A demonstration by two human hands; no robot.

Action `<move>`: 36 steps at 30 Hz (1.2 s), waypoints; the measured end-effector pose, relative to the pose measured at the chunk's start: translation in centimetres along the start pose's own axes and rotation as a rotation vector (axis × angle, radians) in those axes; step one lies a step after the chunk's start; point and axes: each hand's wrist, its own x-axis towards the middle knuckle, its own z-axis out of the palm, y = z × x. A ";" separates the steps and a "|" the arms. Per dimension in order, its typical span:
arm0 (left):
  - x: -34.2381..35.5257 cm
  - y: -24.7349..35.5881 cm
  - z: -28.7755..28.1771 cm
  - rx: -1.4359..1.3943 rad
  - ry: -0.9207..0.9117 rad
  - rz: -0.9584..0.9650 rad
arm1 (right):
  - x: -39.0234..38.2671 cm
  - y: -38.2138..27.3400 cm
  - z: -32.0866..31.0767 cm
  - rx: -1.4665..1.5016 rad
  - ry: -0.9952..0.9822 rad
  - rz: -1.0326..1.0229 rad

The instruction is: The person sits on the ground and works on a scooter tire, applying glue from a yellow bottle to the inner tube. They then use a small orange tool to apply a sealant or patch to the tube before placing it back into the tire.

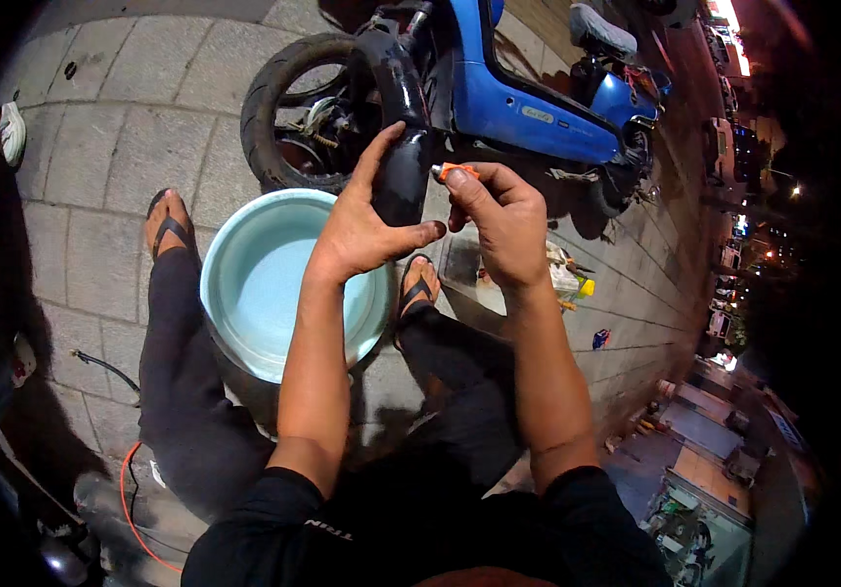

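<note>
A black, wet-looking inner tube (404,181) hangs down from beside the scooter wheel. My left hand (366,220) grips its lower part, index finger along its left side and thumb across its bottom end; the other fingers are hidden behind it. Just to the right, my right hand (506,215) pinches a small orange tube with a pale tip (454,172) between thumb and fingers. That tip points left toward the inner tube, a small gap from it. Below my left wrist stands a light-blue basin (244,284), which seems to hold water.
A blue scooter (528,117) lies beyond my hands, its wheel with a black tyre (262,132) behind the basin. Tools and a yellow-capped item (582,287) lie right of my right forearm. An orange cord (127,499) runs at lower left. My sandalled feet (174,223) flank the basin.
</note>
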 end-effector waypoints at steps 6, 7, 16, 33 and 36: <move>0.1 0.0 -0.3 -0.071 -0.016 -0.004 | 0.3 0.3 0.3 -0.063 -0.007 0.015; 0.1 0.1 -0.4 -0.086 -0.028 -0.028 | 0.3 0.4 0.4 -0.080 -0.007 0.017; 0.2 -0.3 -0.9 -0.200 -0.099 -0.080 | 0.5 0.8 0.1 -0.096 0.007 0.064; 0.9 -0.4 -0.1 -0.203 -0.168 -0.214 | 0.5 1.0 -0.6 -0.125 0.111 0.142; 1.1 -0.7 -0.2 -0.155 -0.166 -0.211 | 0.5 1.2 -0.7 -0.140 0.103 0.137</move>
